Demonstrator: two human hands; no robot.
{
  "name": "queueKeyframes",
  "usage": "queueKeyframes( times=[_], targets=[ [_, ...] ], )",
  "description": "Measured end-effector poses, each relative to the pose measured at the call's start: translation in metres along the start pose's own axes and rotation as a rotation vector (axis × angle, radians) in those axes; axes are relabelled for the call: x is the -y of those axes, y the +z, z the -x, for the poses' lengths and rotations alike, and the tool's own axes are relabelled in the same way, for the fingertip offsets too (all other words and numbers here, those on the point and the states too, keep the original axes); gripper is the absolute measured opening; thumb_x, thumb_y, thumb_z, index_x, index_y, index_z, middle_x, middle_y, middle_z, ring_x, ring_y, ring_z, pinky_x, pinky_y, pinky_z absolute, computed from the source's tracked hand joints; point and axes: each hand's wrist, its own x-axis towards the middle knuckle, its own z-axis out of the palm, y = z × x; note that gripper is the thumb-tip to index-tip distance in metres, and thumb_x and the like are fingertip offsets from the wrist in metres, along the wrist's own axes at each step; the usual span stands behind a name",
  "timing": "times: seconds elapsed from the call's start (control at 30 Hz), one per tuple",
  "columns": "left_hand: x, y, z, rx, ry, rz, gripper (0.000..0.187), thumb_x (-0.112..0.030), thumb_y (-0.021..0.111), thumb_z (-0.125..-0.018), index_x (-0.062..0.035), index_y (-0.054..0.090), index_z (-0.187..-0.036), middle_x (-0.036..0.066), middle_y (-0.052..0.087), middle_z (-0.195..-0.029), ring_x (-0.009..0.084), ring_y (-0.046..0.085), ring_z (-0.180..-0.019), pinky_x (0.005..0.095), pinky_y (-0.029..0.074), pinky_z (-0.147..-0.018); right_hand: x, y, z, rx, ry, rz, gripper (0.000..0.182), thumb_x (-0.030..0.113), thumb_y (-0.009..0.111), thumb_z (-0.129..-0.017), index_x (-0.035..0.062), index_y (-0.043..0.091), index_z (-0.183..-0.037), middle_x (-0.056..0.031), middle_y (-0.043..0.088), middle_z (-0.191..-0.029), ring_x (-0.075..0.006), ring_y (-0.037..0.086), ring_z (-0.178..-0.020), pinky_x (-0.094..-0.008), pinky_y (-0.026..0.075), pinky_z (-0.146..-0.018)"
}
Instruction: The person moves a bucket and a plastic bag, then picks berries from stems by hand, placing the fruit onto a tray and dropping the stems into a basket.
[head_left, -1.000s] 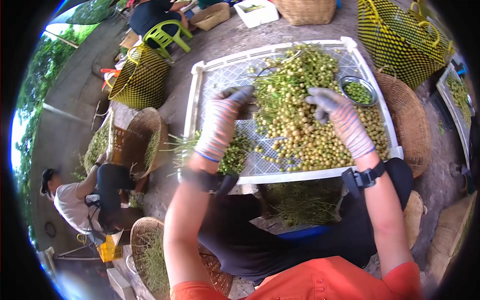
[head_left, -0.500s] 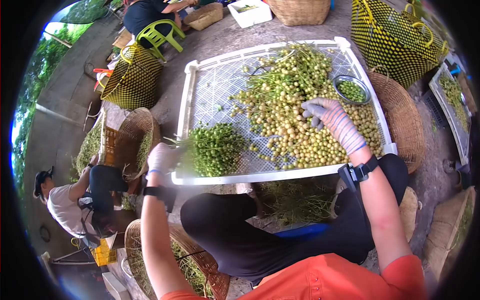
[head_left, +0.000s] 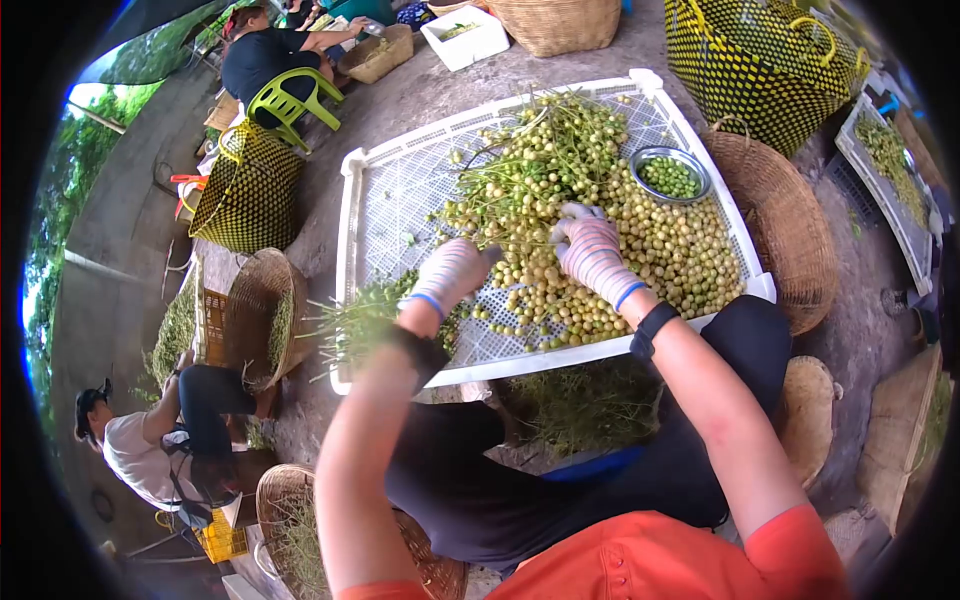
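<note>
Both my hands wear striped gloves over a white slatted tray (head_left: 390, 195). My left hand (head_left: 452, 272) is at the tray's middle left, its fingers pointing towards the fruit; what it holds, if anything, is unclear. My right hand (head_left: 590, 250) touches the pile of yellowish round fruit (head_left: 640, 265), fingers curled at the stems. Stemmed fruit (head_left: 545, 150) lies heaped at the back of the tray. Green stalks with fruit (head_left: 365, 320) lie at the front left, partly behind my left wrist. A metal bowl (head_left: 706, 178) of green fruit stands on the right of the tray.
Wicker baskets (head_left: 790, 220) stand right and left, and a yellow-black woven basket (head_left: 765, 75) is behind right. One person (head_left: 265, 65) sits near a green chair (head_left: 290, 100), another (head_left: 140, 450) at far left. Cut stalks (head_left: 590, 405) lie below the tray.
My left hand has moved right and up, from the tray's left edge to its middle. My right hand has shifted left towards it. The green bunch's stems now spread over the left edge.
</note>
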Motion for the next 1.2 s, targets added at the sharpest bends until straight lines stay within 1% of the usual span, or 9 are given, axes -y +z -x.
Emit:
queueKeyframes(
  times=[0.13, 0.23, 0.4, 0.6, 0.73, 0.8, 0.9, 1.13, 1.2],
  targets=[
    [-0.018, 0.020, -0.023, -0.084, -0.064, 0.307, 0.062, -0.059, 0.050, -0.088, -0.0005, 0.067, -0.076, 0.012, 0.063, -0.059, 0.0245, 0.063, -0.056, 0.0364, 0.052, -0.063, -0.004, -0.016, -0.005, -0.132, -0.012, -0.350, 0.010, 0.014, 0.072, -0.068, 0.0100, 0.068, -0.076, -0.0081, 0.065, -0.100, -0.0269, 0.062, -0.094, -0.0358, 0.048, -0.085],
    [-0.021, 0.016, -0.026, -0.180, 0.043, 1.240, 0.051, -0.047, 0.070, -0.080, -0.0041, 0.059, -0.106, 0.007, 0.065, -0.087, 0.0214, 0.062, -0.061, 0.0312, 0.051, -0.056, -0.005, -0.029, -0.011, -0.100, -0.128, -0.611, 0.008, 0.008, 0.070, -0.071, 0.0077, 0.068, -0.079, -0.0099, 0.066, -0.089, -0.0264, 0.064, -0.085, -0.0348, 0.050, -0.078],
    [-0.024, 0.025, -0.030, -0.127, -0.185, 1.757, 0.048, -0.039, 0.078, -0.075, -0.0048, 0.058, -0.101, 0.008, 0.063, -0.087, 0.0214, 0.063, -0.067, 0.0323, 0.052, -0.057, 0.011, -0.045, 0.000, -0.153, -0.311, -0.561, 0.007, 0.008, 0.068, -0.072, 0.0114, 0.070, -0.078, -0.0052, 0.067, -0.084, -0.0259, 0.062, -0.084, -0.0349, 0.049, -0.079],
    [-0.019, 0.024, -0.034, -0.097, 0.021, 1.690, 0.019, -0.020, 0.071, -0.083, -0.0037, 0.065, -0.091, 0.004, 0.065, -0.076, 0.0175, 0.063, -0.066, 0.0313, 0.053, -0.058, 0.022, -0.057, 0.016, 0.147, -0.422, -0.149, 0.013, 0.020, 0.071, -0.071, 0.0105, 0.069, -0.080, -0.0063, 0.066, -0.084, -0.0256, 0.062, -0.085, -0.0355, 0.050, -0.079],
    [-0.034, 0.004, -0.006, -0.173, 0.321, 1.447, 0.021, -0.017, 0.069, -0.084, -0.0008, 0.067, -0.097, 0.001, 0.066, -0.075, 0.0119, 0.060, -0.062, 0.0264, 0.052, -0.058, -0.002, -0.074, -0.009, 0.170, -0.082, -0.607, 0.023, 0.023, 0.077, -0.072, 0.0074, 0.068, -0.087, -0.0052, 0.064, -0.086, -0.0177, 0.060, -0.083, -0.0314, 0.050, -0.072],
    [-0.040, -0.002, 0.003, -0.212, 0.465, 1.277, 0.020, -0.015, 0.069, -0.085, -0.0005, 0.068, -0.098, 0.001, 0.066, -0.074, 0.0102, 0.060, -0.061, 0.0251, 0.051, -0.059, -0.002, -0.080, -0.011, 0.107, -0.152, -0.692, 0.053, 0.033, 0.081, -0.068, 0.0069, 0.062, -0.110, -0.0146, 0.064, -0.101, -0.0255, 0.063, -0.093, -0.0351, 0.050, -0.080],
    [-0.055, -0.006, 0.015, -0.226, 0.473, 1.298, 0.017, -0.009, 0.068, -0.084, -0.0002, 0.069, -0.098, 0.003, 0.067, -0.077, 0.0077, 0.058, -0.062, 0.0223, 0.050, -0.059, 0.000, -0.050, -0.013, 0.173, -0.297, -0.549, 0.056, 0.024, 0.081, -0.069, 0.0080, 0.058, -0.118, -0.0108, 0.062, -0.108, -0.0214, 0.060, -0.096, -0.0360, 0.050, -0.079],
    [-0.065, 0.008, 0.015, -0.294, 0.415, 1.147, 0.017, -0.005, 0.067, -0.083, 0.0000, 0.069, -0.100, 0.005, 0.069, -0.078, 0.0100, 0.062, -0.067, 0.0235, 0.053, -0.060, 0.006, -0.046, -0.008, 0.228, -0.231, -0.520, 0.025, 0.027, 0.067, -0.082, 0.0061, 0.067, -0.097, -0.0135, 0.067, -0.093, -0.0318, 0.064, -0.087, -0.0398, 0.050, -0.080],
    [-0.066, 0.020, 0.006, -0.284, 0.447, 1.262, 0.016, -0.004, 0.067, -0.083, 0.0000, 0.069, -0.099, 0.006, 0.069, -0.081, 0.0102, 0.062, -0.068, 0.0240, 0.053, -0.061, 0.020, -0.072, -0.004, 0.398, -0.047, -0.133, 0.025, 0.027, 0.062, -0.084, 0.0071, 0.067, -0.099, -0.0151, 0.067, -0.090, -0.0326, 0.064, -0.084, -0.0419, 0.050, -0.077]
  ],
)
